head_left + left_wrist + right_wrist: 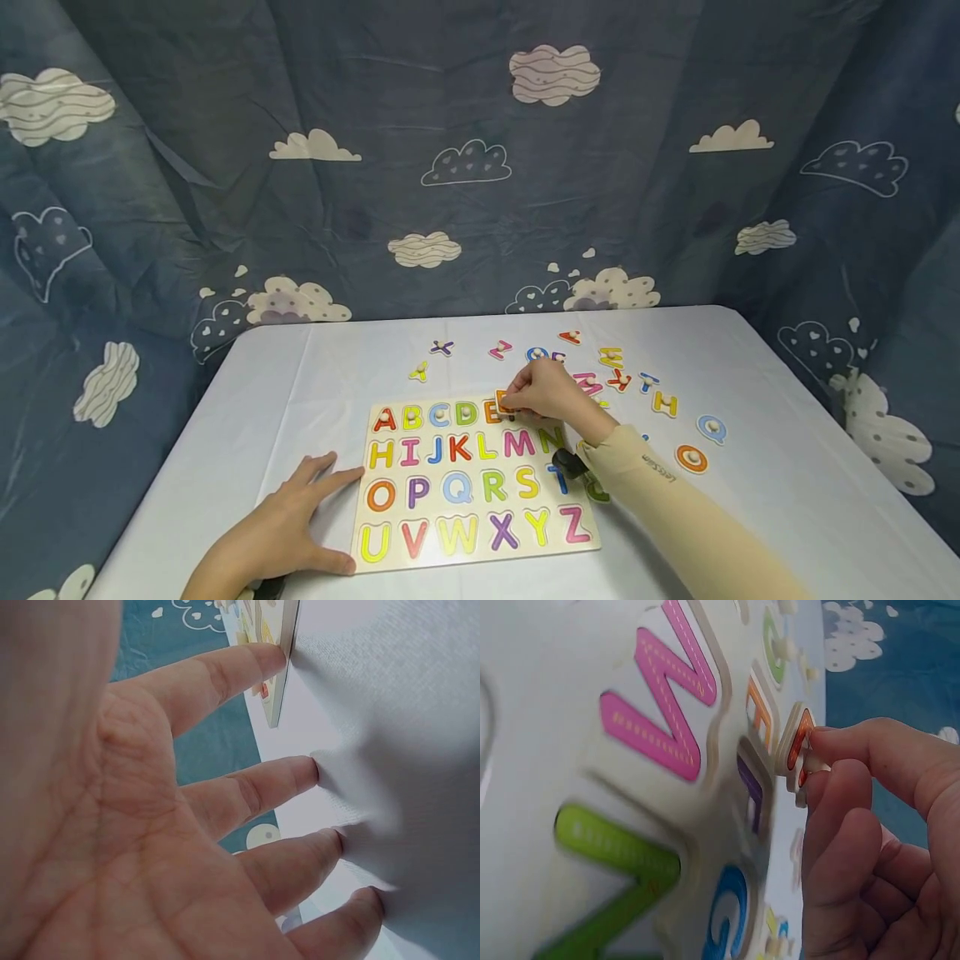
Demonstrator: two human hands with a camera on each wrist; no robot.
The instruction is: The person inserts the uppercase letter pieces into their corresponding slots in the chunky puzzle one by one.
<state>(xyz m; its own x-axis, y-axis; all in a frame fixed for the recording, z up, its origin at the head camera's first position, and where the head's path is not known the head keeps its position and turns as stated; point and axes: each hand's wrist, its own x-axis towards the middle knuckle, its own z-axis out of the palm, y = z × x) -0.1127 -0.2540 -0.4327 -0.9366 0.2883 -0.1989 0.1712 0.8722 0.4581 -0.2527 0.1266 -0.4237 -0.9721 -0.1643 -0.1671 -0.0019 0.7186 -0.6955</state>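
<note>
A pale wooden alphabet board (480, 558) lies on the white table. My right hand (553, 392) pinches an orange letter piece (799, 746), seemingly an E, by its knob between thumb and fingers. It is held tilted, just above the printed E slot (759, 712) in the top row. Knobbed A, B, C and D pieces (465, 414) sit in their slots to the left. My left hand (281, 521) has its fingers spread, with thumb and index finger touching the board's left edge. In the left wrist view the other fingertips (304, 771) rest on the cloth.
Loose letter pieces are scattered behind and right of the board, among them a purple X (442, 348), a yellow H (664, 404), an orange O (691, 458) and a blue Q (712, 428). A dark cloud-print curtain (465, 83) hangs behind the table.
</note>
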